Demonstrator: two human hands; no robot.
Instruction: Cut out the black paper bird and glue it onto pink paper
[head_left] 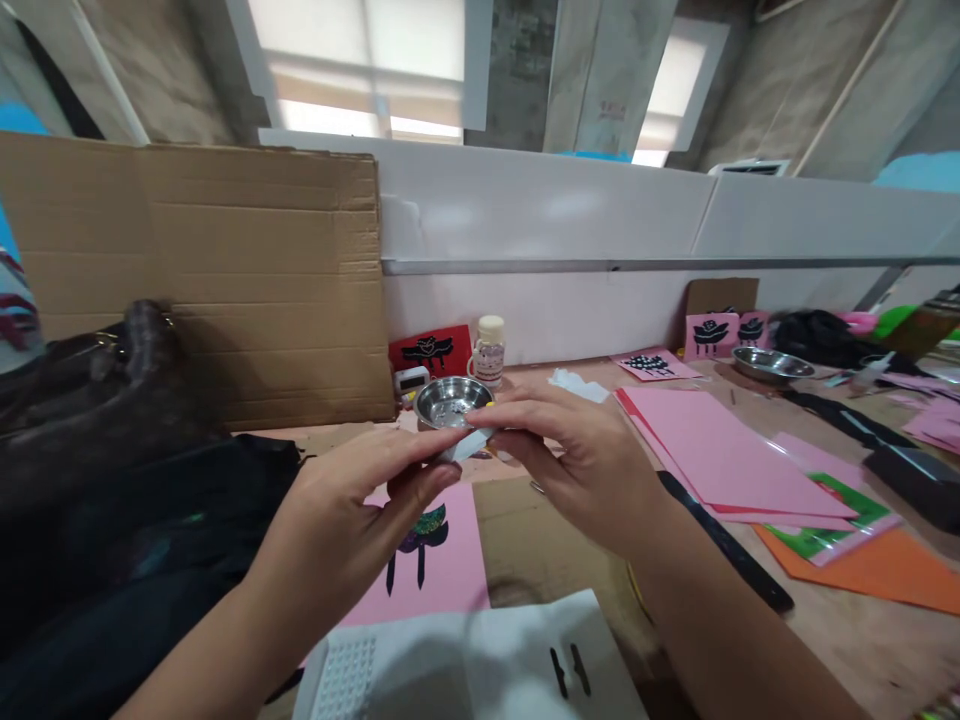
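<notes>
White strip [471,444] is sitting between both hands, just in front of the metal bowl [452,402]. Left hand [367,480] and right hand [577,460] are pinching its ends.

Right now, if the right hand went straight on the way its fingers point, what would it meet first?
Most likely the small white piece at its fingertips, then the left hand; exact depth there is unclear.
</notes>
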